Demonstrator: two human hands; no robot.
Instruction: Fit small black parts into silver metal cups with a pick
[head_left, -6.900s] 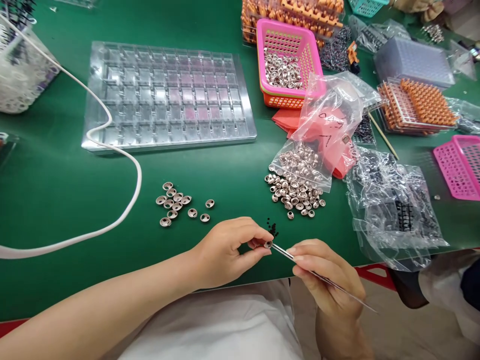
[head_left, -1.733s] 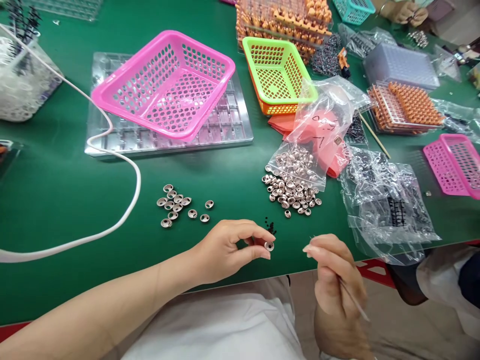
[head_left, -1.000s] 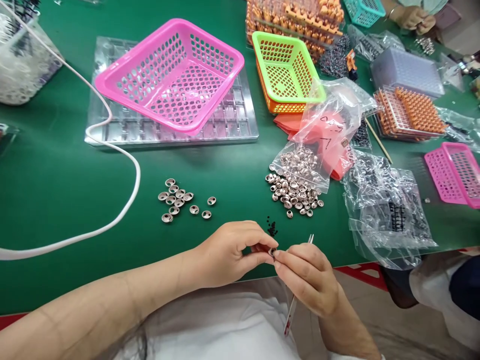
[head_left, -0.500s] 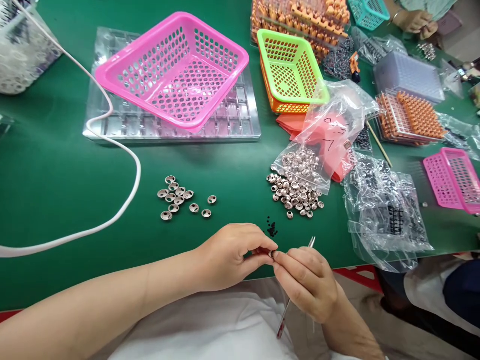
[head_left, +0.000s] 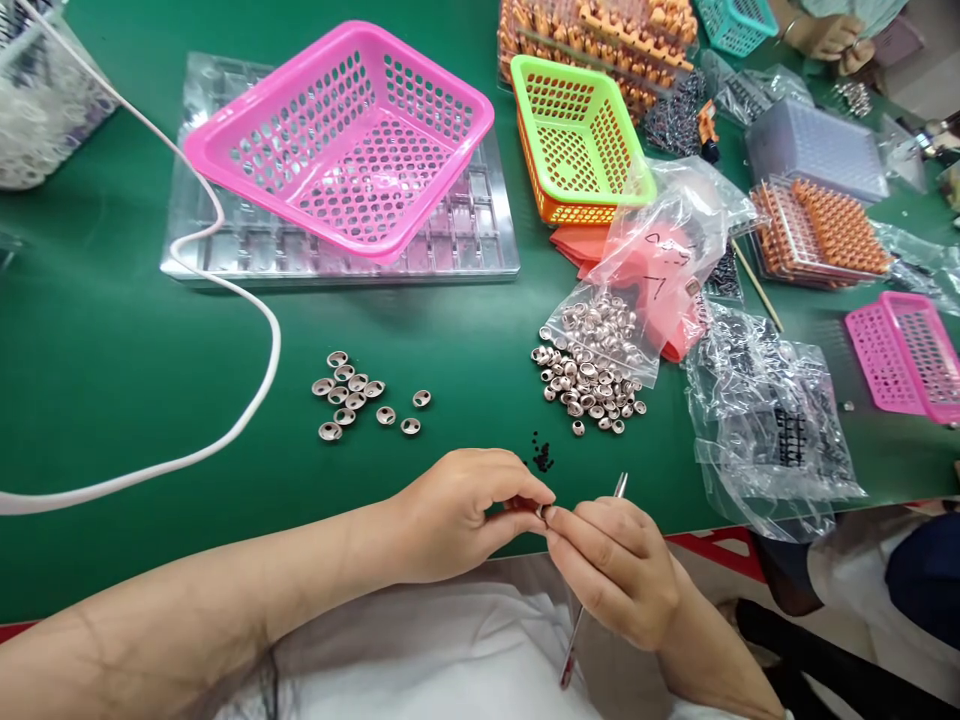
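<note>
My left hand (head_left: 465, 510) pinches a small silvery metal cup (head_left: 541, 511) between thumb and fingertips, near the table's front edge. The fingertips of my right hand (head_left: 619, 570) press against the same cup, which they mostly hide. A pair of metal tweezers (head_left: 621, 486) is tucked in my right hand, tips pointing up and the other end hanging below. Tiny black pieces (head_left: 543, 458) lie just beyond my fingertips. A heap of similar metal cups (head_left: 592, 390) spills from a clear bag (head_left: 637, 345). To the left, several more cups (head_left: 355, 398) with dark openings are spread on the table.
A pink basket (head_left: 360, 215) rests on clear trays (head_left: 480, 255). Stacked green and orange baskets (head_left: 551, 190), crumpled plastic bags (head_left: 742, 440) and orange parts on trays (head_left: 840, 230) stand right. A white cable (head_left: 274, 345) crosses the left. A co-worker's hands (head_left: 836, 40) show at top right.
The view has shifted slightly. Both hands keep their pinch on the metal cup, with only a small movement of the right fingers and the tweezers.
</note>
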